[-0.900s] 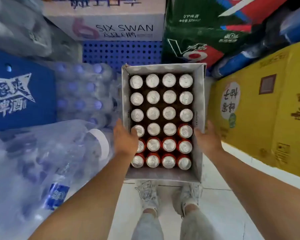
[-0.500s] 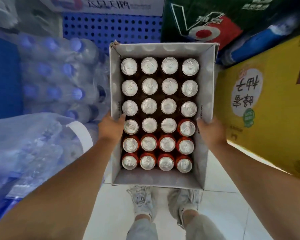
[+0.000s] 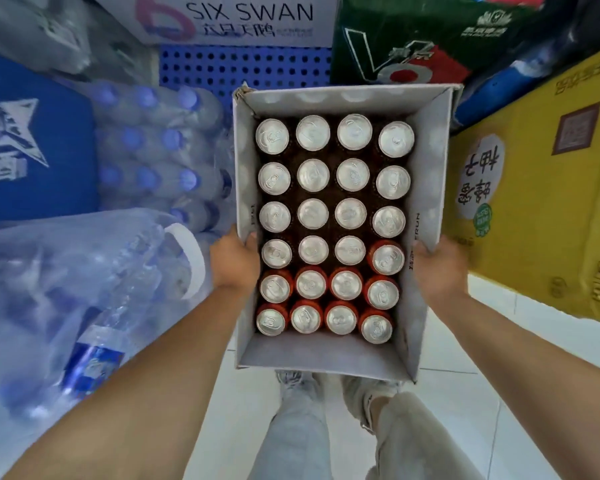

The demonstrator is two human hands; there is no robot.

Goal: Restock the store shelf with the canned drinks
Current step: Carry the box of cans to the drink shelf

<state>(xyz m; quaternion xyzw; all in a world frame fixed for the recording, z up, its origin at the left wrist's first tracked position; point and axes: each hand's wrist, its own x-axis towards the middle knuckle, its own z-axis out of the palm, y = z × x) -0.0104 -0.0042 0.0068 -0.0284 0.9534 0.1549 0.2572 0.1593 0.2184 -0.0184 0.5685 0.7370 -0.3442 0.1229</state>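
At the far left stands a blue carton (image 3: 32, 150) with white lettering, and just beside it are packs of water bottles (image 3: 160, 150) with blue caps, wrapped in clear film. A looser wrapped bottle pack (image 3: 84, 289) lies nearer the person. The left hand (image 3: 234, 263) holds the left wall of an open cardboard box (image 3: 326, 356). Its grip is closed on the rim, thumb hooked over the top edge and the other fingers out of sight on the outside. The box is carried level in front of the body, above the pale floor tiles (image 3: 465, 393) and the person's light shoes (image 3: 298, 379). Inside stand the cans (image 3: 350, 213) – upright, silver tops up, four across and six deep, packed touching, the nearer rows showing red sides. Behind the box are a blue perforated panel (image 3: 243, 67), a white carton (image 3: 250, 19) marked SIX SWAN and a green carton (image 3: 413, 39). The right hand (image 3: 437, 268) grips the right wall in the same way, thumb over the rim. A yellow carton (image 3: 541, 202) stands at the far right, close beside the box.
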